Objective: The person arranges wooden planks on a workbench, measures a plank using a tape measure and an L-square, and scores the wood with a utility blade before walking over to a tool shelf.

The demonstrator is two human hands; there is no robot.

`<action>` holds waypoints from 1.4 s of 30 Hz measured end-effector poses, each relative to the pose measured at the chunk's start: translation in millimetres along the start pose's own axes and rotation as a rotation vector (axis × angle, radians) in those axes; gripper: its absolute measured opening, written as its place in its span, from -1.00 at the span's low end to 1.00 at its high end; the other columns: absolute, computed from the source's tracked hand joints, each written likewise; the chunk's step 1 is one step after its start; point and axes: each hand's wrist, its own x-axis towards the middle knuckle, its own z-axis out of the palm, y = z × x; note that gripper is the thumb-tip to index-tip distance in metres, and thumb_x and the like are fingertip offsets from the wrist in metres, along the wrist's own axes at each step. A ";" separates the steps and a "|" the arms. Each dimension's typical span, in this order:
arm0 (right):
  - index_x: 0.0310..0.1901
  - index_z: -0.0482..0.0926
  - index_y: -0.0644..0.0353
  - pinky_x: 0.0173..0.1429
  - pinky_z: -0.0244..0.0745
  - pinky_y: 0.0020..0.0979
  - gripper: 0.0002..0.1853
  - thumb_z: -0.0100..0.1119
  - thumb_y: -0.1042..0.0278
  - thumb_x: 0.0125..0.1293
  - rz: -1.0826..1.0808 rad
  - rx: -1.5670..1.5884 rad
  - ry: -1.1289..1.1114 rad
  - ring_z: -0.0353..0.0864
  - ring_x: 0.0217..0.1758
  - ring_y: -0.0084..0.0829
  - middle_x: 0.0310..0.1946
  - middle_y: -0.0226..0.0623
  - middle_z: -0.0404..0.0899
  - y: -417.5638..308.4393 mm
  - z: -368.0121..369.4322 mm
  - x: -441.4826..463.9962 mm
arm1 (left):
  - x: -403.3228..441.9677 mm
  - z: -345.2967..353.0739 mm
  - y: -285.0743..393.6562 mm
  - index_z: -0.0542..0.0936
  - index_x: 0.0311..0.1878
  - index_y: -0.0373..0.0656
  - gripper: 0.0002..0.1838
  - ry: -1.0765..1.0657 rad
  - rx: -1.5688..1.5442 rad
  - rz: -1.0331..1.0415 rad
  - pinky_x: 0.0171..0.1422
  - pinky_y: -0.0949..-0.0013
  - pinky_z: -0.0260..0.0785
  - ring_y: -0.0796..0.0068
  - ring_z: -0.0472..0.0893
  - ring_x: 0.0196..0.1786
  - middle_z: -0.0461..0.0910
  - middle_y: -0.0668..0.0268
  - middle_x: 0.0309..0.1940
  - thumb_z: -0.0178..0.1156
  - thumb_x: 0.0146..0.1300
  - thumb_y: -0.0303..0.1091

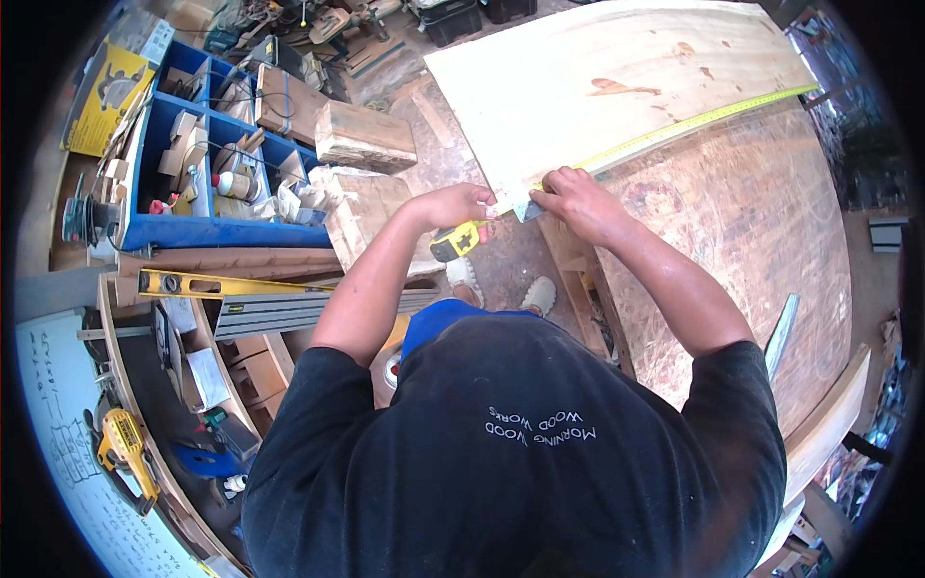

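A long pale wooden board lies on the worn workbench. Along its near edge runs a yellow tape blade, stretched out to the far right corner. The yellow and black tape measure body hangs off the board's left corner, just below my left hand. The fingers of that hand are pinched together at the corner; what is between them is too small to make out. My right hand is closed on a small metal square at the board's edge, beside the tape blade.
To the left stands a blue divided box with tools and bottles. Wood blocks lie between it and the board. A yellow level and a yellow power tool are lower left. A metal strip rests on the bench.
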 end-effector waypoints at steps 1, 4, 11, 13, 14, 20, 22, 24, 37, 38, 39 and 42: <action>0.10 0.55 0.15 0.21 0.30 -0.29 -0.61 -0.01 0.41 0.21 0.003 0.001 0.001 0.41 0.08 -0.32 -0.11 -0.23 0.46 0.8 1.5 -0.2 | 0.1 0.0 0.0 0.46 -0.09 -0.22 -0.86 -0.003 0.002 -0.001 -0.27 0.42 0.48 0.49 0.64 -0.38 0.62 0.23 -0.49 0.03 0.42 -0.36; 0.07 0.57 0.17 0.19 0.33 -0.27 -0.59 0.06 0.49 0.13 -0.006 0.028 0.045 0.42 0.06 -0.27 -0.12 -0.22 0.48 2.3 6.2 -0.3 | -0.3 0.2 -0.3 0.46 -0.09 -0.21 -0.86 0.001 0.014 -0.009 -0.26 0.44 0.47 0.50 0.63 -0.38 0.62 0.24 -0.49 0.03 0.42 -0.35; 0.08 0.56 0.16 0.19 0.33 -0.28 -0.60 0.04 0.44 0.17 -0.008 0.008 0.039 0.42 0.05 -0.29 -0.13 -0.22 0.47 1.9 5.7 -1.0 | 1.1 -0.6 -2.8 0.46 -0.10 -0.19 -0.86 -0.003 -0.015 -0.009 -0.27 0.46 0.46 0.52 0.63 -0.40 0.62 0.26 -0.49 0.04 0.42 -0.33; 0.08 0.55 0.16 0.20 0.32 -0.28 -0.62 0.01 0.41 0.21 -0.020 -0.006 0.034 0.41 0.06 -0.30 -0.13 -0.22 0.46 2.6 6.9 -1.2 | 1.0 -0.8 -3.1 0.46 -0.10 -0.19 -0.86 -0.008 -0.017 -0.004 -0.28 0.47 0.46 0.52 0.63 -0.40 0.62 0.26 -0.49 0.05 0.41 -0.33; 0.08 0.55 0.16 0.19 0.32 -0.28 -0.62 0.02 0.40 0.21 -0.024 -0.014 0.032 0.42 0.05 -0.30 -0.13 -0.22 0.46 2.8 8.0 -1.5 | 0.8 0.1 -2.5 0.47 -0.10 -0.19 -0.86 0.000 -0.019 -0.012 -0.28 0.47 0.47 0.52 0.64 -0.40 0.62 0.26 -0.49 0.05 0.41 -0.33; 0.06 0.54 0.17 0.17 0.33 -0.25 -0.66 0.02 0.40 0.24 -0.034 0.005 0.076 0.42 0.05 -0.27 -0.12 -0.21 0.46 -0.8 3.4 -9.0 | 1.6 4.3 -0.3 0.50 -0.16 -0.23 -0.87 0.037 0.015 -0.031 -0.26 0.46 0.49 0.52 0.64 -0.40 0.62 0.28 -0.47 0.05 0.41 -0.38; 0.05 0.53 0.18 0.17 0.33 -0.23 -0.67 0.03 0.41 0.25 -0.021 0.044 0.119 0.42 0.05 -0.25 -0.12 -0.20 0.46 -8.0 -1.9 -18.7 | 4.0 4.2 -5.1 0.51 -0.17 -0.24 -0.86 0.057 -0.009 -0.022 -0.25 0.45 0.49 0.52 0.63 -0.39 0.61 0.28 -0.45 0.03 0.41 -0.38; 0.03 0.50 0.21 0.16 0.33 -0.20 -0.68 0.13 0.43 0.22 0.062 0.226 0.345 0.41 0.06 -0.16 -0.09 -0.15 0.46 -17.1 -2.2 -44.9 | -0.7 9.5 -2.4 0.52 -0.16 -0.25 -0.84 0.032 0.014 -0.024 -0.21 0.45 0.49 0.53 0.62 -0.34 0.61 0.29 -0.44 0.01 0.42 -0.37; -0.01 0.46 0.28 0.08 0.36 -0.15 -0.62 0.24 0.55 0.09 0.843 0.139 0.767 0.42 -0.04 0.02 -0.14 0.01 0.43 -133.0 33.1 -206.5 | 13.1 64.9 19.1 0.51 0.09 -0.21 -0.68 -0.165 0.103 0.107 -0.19 0.52 0.40 0.64 0.50 -0.29 0.54 0.37 -0.34 0.09 0.39 -0.24; -0.02 0.45 0.28 0.08 0.35 -0.16 -0.63 0.25 0.53 0.09 0.917 0.133 0.785 0.42 -0.04 0.02 -0.15 0.01 0.43 -152.7 31.8 -209.4 | 18.1 70.7 25.2 0.51 0.09 -0.21 -0.67 -0.139 0.025 0.089 -0.22 0.51 0.40 0.65 0.49 -0.31 0.53 0.38 -0.36 0.10 0.38 -0.21; -0.03 0.45 0.28 0.08 0.36 -0.16 -0.63 0.25 0.53 0.09 0.991 0.108 0.795 0.42 -0.03 0.02 -0.15 0.01 0.43 -172.9 36.9 -213.7 | 27.8 75.0 29.3 0.52 0.08 -0.21 -0.65 -0.127 0.020 0.143 -0.27 0.50 0.39 0.64 0.50 -0.35 0.53 0.37 -0.38 0.09 0.39 -0.16; -0.04 0.45 0.27 0.07 0.36 -0.16 -0.64 0.24 0.54 0.10 1.193 0.051 0.794 0.43 -0.03 0.02 -0.13 0.01 0.43 -234.6 46.2 -217.9 | 61.5 90.9 38.7 0.54 0.02 -0.23 -0.66 -0.100 0.027 0.279 -0.33 0.49 0.39 0.63 0.51 -0.43 0.52 0.36 -0.47 0.09 0.39 -0.14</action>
